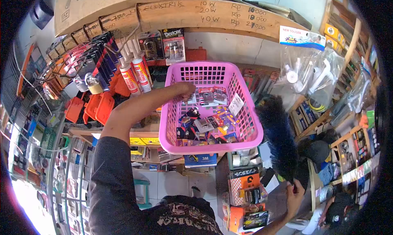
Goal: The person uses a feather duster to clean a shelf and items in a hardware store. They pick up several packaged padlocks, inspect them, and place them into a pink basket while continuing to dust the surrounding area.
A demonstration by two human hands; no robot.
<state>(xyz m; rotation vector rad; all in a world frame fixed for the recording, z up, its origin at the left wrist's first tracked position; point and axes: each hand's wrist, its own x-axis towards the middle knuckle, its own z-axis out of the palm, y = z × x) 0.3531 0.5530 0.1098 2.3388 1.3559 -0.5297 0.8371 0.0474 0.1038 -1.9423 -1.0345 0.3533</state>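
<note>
A pink plastic basket (pixel 211 148) stands on the shelf in front of me. Inside lie several small carded packs (pixel 207 125), in a heap near the front and a smaller group at the back. My left hand (pixel 186 90) reaches over the basket's left rim, fingers curled down by the rear packs (pixel 213 96); whatever they pinch is hidden. Low on the right, my right hand (pixel 295 193) is closed round the handle end of a dark, fluffy duster (pixel 278 132). The duster points up beside the basket's right wall, its bristles blurred.
Sealant tubes (pixel 141 73) and hanging padlock packs (pixel 95 84) are to the left. A priced wooden beam (pixel 184 12) runs above. Bagged white taps (pixel 305 75) hang at right. Boxed goods (pixel 245 194) stand below. Another person's dark cap (pixel 342 212) shows at lower right.
</note>
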